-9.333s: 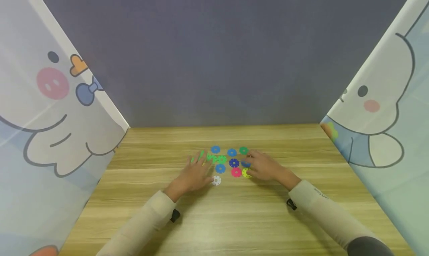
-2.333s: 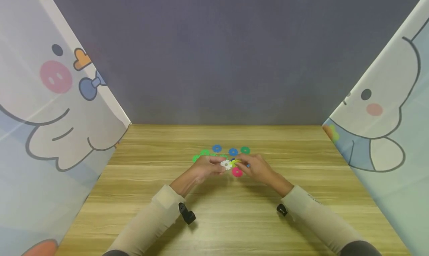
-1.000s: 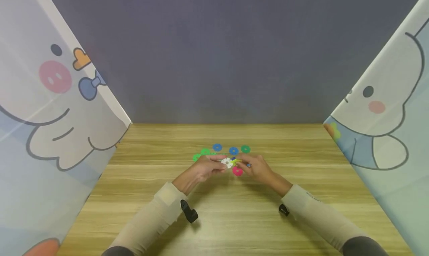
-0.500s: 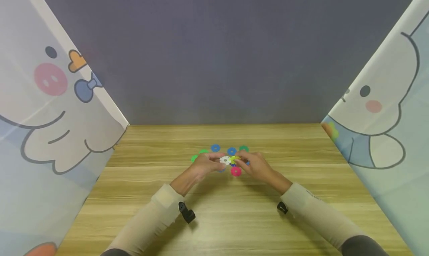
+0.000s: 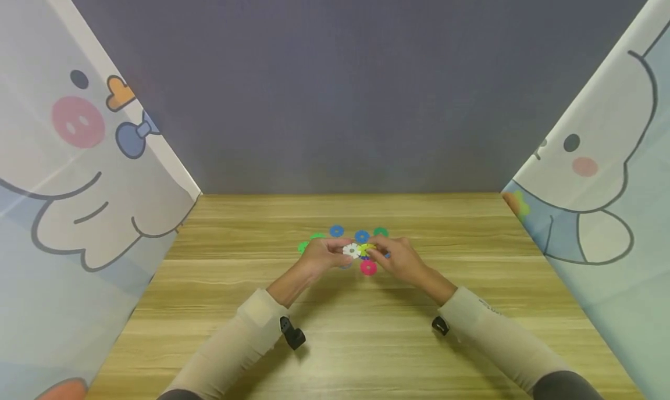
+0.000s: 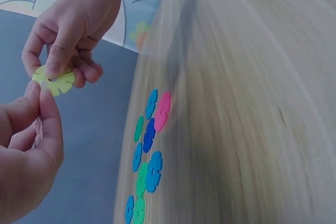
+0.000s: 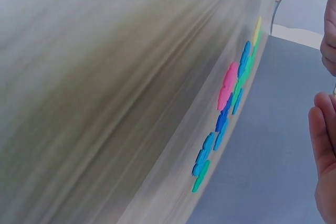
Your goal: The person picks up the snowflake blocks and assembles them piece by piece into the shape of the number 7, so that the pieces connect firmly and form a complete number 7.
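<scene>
Over the table, my left hand [image 5: 319, 256] pinches a white notched plastic disc [image 5: 351, 250] between thumb and fingers. My right hand [image 5: 403, 260] pinches a yellow notched disc [image 5: 365, 249] by its right side. The two discs meet edge to edge; I cannot tell whether their slots are interlocked. In the left wrist view the yellow disc [image 6: 64, 82] shows between both hands, while the left fingertips [image 6: 46, 98] mostly hide the white one. Both hands are raised off the tabletop. Only parts of the hands enter the right wrist view, at its right edge.
Below the hands lie more flat notched discs: a pink one [image 5: 369, 267], a dark green one [image 5: 380, 232], several blue ones [image 5: 337, 231] and light green ones [image 5: 317, 236]. A grey panel [image 5: 345, 97] stands behind the wooden table [image 5: 356, 353], with cartoon-printed cloths at both sides.
Earliest, my hands reached over the discs, with the white and yellow ones lying on the table. Both were then lifted and brought together. Over the last second the hands have barely moved.
</scene>
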Available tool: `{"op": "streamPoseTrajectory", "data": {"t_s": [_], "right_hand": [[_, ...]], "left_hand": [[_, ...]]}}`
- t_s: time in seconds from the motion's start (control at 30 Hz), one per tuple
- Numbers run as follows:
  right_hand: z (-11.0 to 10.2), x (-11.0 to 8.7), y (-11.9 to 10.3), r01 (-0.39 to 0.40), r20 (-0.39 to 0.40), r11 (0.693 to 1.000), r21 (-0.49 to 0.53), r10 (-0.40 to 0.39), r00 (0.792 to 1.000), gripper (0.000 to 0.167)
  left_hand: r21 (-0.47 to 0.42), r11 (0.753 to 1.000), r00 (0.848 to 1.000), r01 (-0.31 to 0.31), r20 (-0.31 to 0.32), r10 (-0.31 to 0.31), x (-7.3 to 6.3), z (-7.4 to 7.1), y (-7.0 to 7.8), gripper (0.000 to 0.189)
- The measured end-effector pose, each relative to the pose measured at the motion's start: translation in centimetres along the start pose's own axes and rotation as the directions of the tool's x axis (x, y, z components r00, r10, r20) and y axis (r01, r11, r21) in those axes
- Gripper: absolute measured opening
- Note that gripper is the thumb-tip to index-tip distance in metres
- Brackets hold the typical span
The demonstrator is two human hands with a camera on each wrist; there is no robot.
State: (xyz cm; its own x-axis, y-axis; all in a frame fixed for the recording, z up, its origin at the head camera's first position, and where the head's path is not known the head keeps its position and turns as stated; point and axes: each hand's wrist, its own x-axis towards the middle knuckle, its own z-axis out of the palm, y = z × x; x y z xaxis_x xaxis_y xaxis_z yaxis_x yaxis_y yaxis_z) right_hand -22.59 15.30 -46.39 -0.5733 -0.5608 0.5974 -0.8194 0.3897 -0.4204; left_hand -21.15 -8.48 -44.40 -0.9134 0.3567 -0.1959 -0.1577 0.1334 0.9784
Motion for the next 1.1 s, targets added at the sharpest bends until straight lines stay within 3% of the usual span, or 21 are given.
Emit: {"op": "streamPoseTrajectory", "data": {"t_s": [0.43, 0.87, 1.1], "right_hand": [[0.8, 0.7, -0.3, 0.126, 0.023, 0.990, -0.067, -0.124, 0.992, 0.019], [1.9, -0.6, 0.6, 0.097, -0.091, 0.994, 0.054, -0.092, 0.992, 0.024], [1.8, -0.4, 0.7, 0.147, -0.104, 0.989, -0.026, -0.149, 0.983, 0.025]], "left_hand": [[0.048, 0.999, 0.997, 0.016, -0.075, -0.013, -0.9, 0.1, 0.0, 0.044], [-0.041, 0.998, 0.997, 0.046, -0.054, -0.048, -0.3, 0.4, 0.4, 0.042], [-0.076, 0.994, 0.994, 0.083, -0.064, -0.088, -0.4, 0.6, 0.3, 0.043]]}}
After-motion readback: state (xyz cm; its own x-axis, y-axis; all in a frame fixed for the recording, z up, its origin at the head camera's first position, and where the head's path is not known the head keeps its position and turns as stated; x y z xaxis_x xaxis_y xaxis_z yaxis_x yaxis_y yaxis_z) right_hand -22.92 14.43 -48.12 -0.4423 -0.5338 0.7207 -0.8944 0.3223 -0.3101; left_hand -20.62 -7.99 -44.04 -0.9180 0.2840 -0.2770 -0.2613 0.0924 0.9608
